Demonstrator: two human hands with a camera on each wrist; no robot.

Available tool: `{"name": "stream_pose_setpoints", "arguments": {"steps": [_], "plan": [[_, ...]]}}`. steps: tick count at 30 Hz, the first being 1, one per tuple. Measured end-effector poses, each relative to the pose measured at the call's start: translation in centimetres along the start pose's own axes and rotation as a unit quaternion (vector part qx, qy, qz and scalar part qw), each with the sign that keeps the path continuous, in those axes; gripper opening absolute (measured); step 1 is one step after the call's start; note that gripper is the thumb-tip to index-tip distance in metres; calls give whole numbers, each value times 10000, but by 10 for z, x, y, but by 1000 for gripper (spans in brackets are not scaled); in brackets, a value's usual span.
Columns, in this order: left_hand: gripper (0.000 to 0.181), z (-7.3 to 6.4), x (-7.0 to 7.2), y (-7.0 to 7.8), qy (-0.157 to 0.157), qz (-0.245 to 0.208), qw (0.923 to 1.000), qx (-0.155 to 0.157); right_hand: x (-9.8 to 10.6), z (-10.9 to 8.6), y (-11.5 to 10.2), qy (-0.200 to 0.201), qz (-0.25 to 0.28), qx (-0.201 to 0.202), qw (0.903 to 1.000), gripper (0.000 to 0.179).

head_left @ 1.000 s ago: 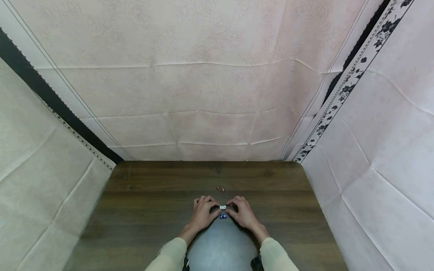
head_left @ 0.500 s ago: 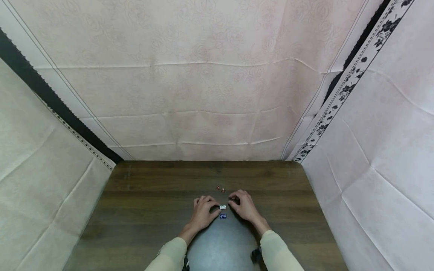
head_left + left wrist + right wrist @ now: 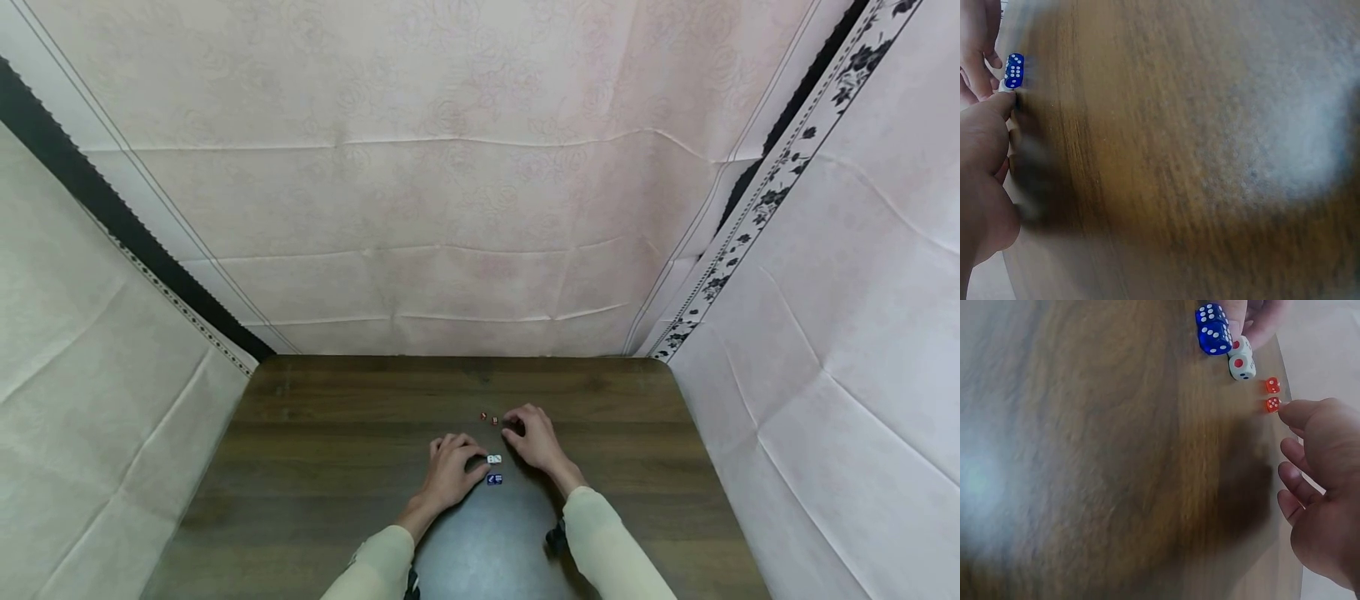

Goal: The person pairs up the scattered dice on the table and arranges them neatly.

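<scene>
My left hand (image 3: 450, 468) lies left of two white dice (image 3: 494, 459) that sit side by side, its thumb and index fingertip pinching the left one. Nearer me, two blue dice (image 3: 494, 479) touch in a row; the right wrist view shows their white pips. My right hand (image 3: 536, 440) is beside two small red dice (image 3: 1272, 385) farther out on the table, which stand slightly apart. In the right wrist view its thumb tip is right at the closer red die (image 3: 1273, 404), while the other fingers curl loosely with nothing in them.
The dice stand on a brown wood-grain table (image 3: 337, 400) with rounded far corners. Pale cloth (image 3: 450, 192) hangs behind it, and more cloth panels (image 3: 840, 350) flank both sides.
My right hand has left the right end of the white dice and moved forward to the red dice. My left hand stays at the white pair.
</scene>
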State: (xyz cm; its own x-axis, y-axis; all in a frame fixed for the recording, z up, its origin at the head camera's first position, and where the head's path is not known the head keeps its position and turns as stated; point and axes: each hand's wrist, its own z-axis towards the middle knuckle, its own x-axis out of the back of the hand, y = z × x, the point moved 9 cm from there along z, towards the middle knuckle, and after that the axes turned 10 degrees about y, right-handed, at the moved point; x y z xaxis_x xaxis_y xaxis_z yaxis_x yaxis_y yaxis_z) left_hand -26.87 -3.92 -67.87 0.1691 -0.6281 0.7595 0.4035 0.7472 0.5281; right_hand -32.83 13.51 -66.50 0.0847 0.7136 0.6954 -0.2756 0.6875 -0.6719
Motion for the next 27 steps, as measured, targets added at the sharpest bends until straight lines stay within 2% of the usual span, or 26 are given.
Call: {"name": "stream_pose_setpoints", "arguments": {"steps": [11,17,27], "plan": [[16,-1,0,0,45,-92,9999,-17,-11,11,0,-63,-171,-77,9998,19],[16,-1,1,1,36,-182,9998,10,-13,15,-1,51,-82,30,9999,17],[16,-2,2,1,216,-189,9995,-123,-19,15,4,111,83,-184,9997,15]]}}
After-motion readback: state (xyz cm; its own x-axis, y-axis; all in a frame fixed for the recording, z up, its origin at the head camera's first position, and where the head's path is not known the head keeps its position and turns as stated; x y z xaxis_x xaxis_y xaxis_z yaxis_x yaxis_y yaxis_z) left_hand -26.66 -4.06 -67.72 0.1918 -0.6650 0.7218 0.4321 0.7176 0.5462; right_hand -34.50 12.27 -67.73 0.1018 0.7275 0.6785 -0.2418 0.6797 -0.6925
